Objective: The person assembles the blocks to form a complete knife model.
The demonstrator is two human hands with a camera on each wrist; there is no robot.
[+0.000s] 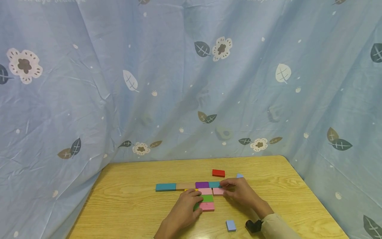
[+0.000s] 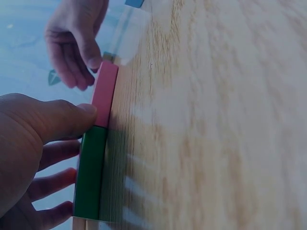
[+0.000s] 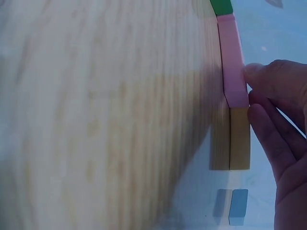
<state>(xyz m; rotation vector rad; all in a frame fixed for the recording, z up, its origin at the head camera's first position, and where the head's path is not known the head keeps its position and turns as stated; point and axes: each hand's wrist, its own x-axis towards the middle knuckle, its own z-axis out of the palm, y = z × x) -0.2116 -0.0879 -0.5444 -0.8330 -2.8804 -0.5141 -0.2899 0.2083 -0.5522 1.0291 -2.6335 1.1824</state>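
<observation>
Flat coloured blocks lie together on the table. The far row has a long teal block, a tan one, a purple one and a shorter teal one. Nearer sit pink blocks and a green block. My left hand rests over the group's left side, its thumb touching a pink block beside a green block. My right hand touches the right end, thumb against a pink block, forefinger by a tan block.
A red block lies apart beyond the group. A light blue block sits near the front, and another light blue block shows behind my right hand. A patterned curtain hangs beyond the wooden table.
</observation>
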